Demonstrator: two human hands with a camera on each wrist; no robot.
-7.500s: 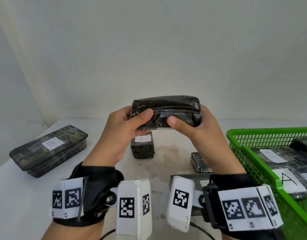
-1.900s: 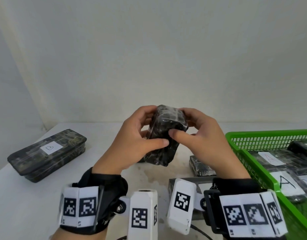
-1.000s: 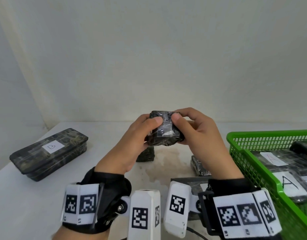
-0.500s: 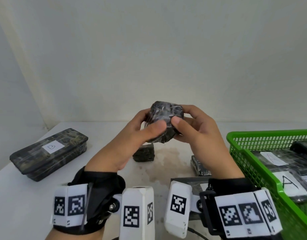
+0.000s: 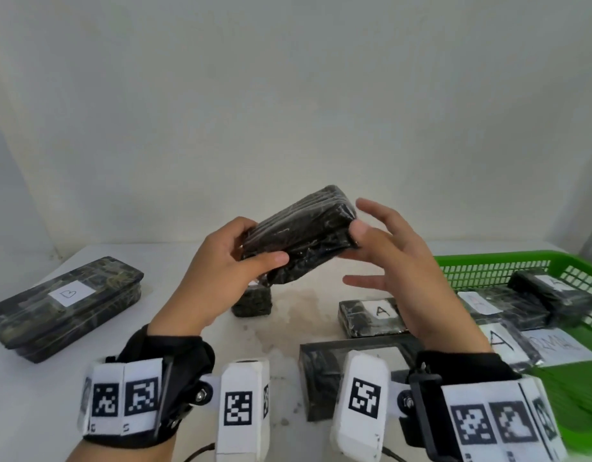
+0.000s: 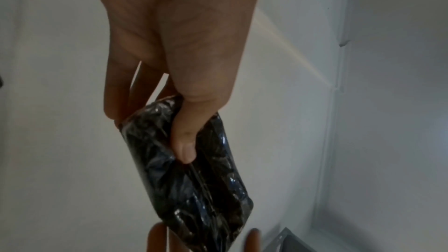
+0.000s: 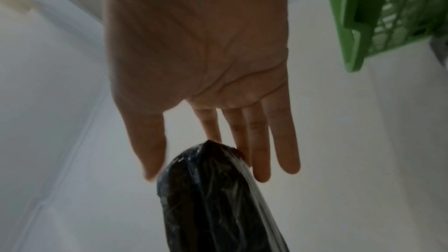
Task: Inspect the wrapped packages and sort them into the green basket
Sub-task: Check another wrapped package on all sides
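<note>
A black plastic-wrapped package (image 5: 301, 233) is held tilted in the air above the table, its right end higher. My left hand (image 5: 241, 248) grips its lower left end, thumb on the near face (image 6: 184, 141) and fingers behind. My right hand (image 5: 374, 241) is at the upper right end with straight, spread fingers (image 7: 257, 141); its thumb and fingertips touch the package (image 7: 213, 189). The green basket (image 5: 494, 265) stands at the right with several wrapped packages (image 5: 551, 295) inside, some labelled A.
A long wrapped package labelled B (image 5: 64, 311) lies at the left on the white table (image 5: 71, 395). A small wrapped cube (image 5: 253, 301), a flat package labelled A (image 5: 371, 316) and a dark frame-like package (image 5: 324, 368) lie under my hands.
The package has been turned from end-on to lengthwise and tilted. My right hand has loosened from a curled grip to straight fingers at its right end.
</note>
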